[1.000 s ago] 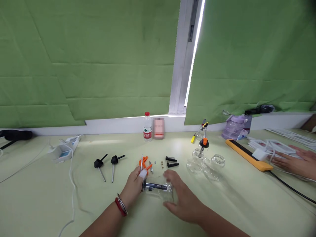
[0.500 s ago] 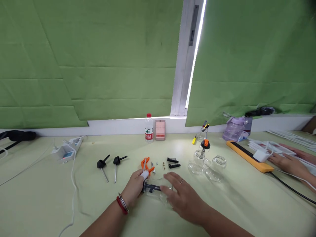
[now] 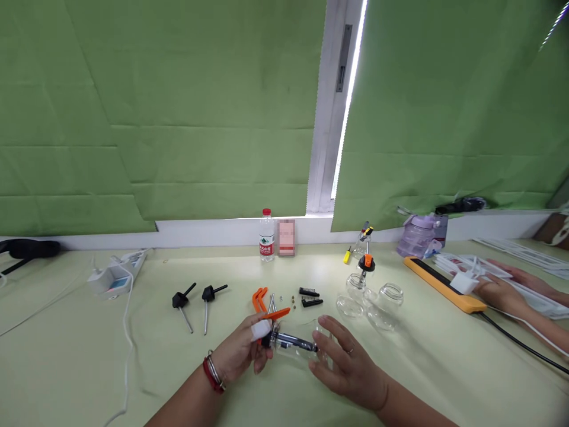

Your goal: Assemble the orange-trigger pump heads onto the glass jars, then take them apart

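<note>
A clear glass bottle (image 3: 296, 357) lies on its side between my hands, with a black and silver pump tube (image 3: 294, 342) running inside it. My left hand (image 3: 246, 350) is closed around the black pump head at the bottle's neck, and an orange lever (image 3: 278, 314) sticks out above the fingers. A white wrap covers part of a left finger. My right hand (image 3: 344, 362) curls its fingers around the bottle's base end. Just beyond lie orange levers (image 3: 259, 299), metal pins, tiny brass-coloured parts and two black pieces with springs (image 3: 310, 292).
Two black heads with metal rods (image 3: 180, 299) lie to the left. On the right stand glass bottles (image 3: 386, 308) and a black-orange pump (image 3: 367, 263). A water bottle (image 3: 267, 240), power strip (image 3: 118, 277), orange-edged bar (image 3: 444, 286) and another person's hands (image 3: 502, 296) are also there.
My right hand has shifted slightly right toward the bottle's base, showing more of the inner tube. The orange lever in my left hand now points out to the right.
</note>
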